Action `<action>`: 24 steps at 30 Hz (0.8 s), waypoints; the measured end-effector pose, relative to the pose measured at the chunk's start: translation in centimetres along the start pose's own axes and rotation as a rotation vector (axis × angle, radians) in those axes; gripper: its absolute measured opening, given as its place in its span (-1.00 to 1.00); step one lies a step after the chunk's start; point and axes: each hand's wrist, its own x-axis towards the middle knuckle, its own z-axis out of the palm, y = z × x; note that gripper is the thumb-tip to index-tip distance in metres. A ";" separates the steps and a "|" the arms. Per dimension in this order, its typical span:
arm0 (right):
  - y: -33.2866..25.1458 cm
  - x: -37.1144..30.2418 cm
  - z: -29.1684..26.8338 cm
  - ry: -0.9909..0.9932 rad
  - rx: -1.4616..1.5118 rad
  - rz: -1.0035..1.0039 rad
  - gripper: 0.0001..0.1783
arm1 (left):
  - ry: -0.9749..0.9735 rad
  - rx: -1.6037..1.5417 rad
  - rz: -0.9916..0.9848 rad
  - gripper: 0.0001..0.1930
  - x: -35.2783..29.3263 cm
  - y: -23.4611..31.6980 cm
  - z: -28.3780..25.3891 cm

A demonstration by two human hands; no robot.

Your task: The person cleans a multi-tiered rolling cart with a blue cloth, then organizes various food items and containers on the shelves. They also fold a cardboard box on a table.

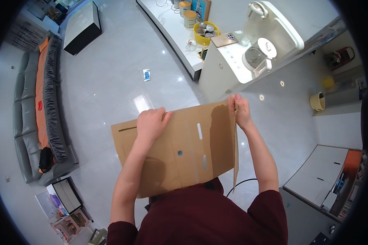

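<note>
A flat brown cardboard sheet (pixel 173 141), cut with narrow slots and a small square hole, is held up in front of my body. My left hand (pixel 152 122) is closed over its far edge, left of the middle, with the fingertips hidden behind it. At the far right corner my right hand (pixel 240 112) grips the edge, where a narrow side flap (pixel 236 157) folds away from the main face. The near edge of the sheet rests close to my dark red shirt. A dark shadow falls across its right part.
Ahead on the right stands a white cabinet with a water dispenser (pixel 292 30), a glass kettle (pixel 257 55) and a phone (pixel 225 39). A yellow basket (pixel 206 32) sits on the counter behind. A small blue-and-white packet (pixel 146 74) lies on the shiny floor. A grey sofa (pixel 24 110) lines the left.
</note>
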 end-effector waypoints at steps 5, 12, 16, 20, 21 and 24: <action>-2.6 3.8 5.2 0.098 -0.743 -0.429 -0.64 | -0.008 -0.034 0.083 -0.66 4.3 0.5 -0.7; -3.5 6.0 12.0 0.000 -0.947 -0.316 -0.69 | 0.037 -0.161 0.169 -0.80 6.7 0.6 -3.0; -4.0 6.8 12.4 0.066 -0.991 -0.282 -0.66 | 0.329 -0.273 0.293 -0.95 6.8 -0.9 -4.1; -4.3 7.2 12.5 0.112 -0.985 -0.311 -0.63 | 0.365 -0.178 0.315 -0.94 6.2 -1.3 -4.8; -4.4 7.3 12.5 0.116 -0.990 -0.314 -0.62 | 0.357 -0.163 0.306 -0.93 6.0 -1.4 -4.7; -4.8 7.5 12.9 0.148 -0.987 -0.339 -0.58 | 0.384 -0.167 0.280 -0.92 6.1 -1.3 -4.7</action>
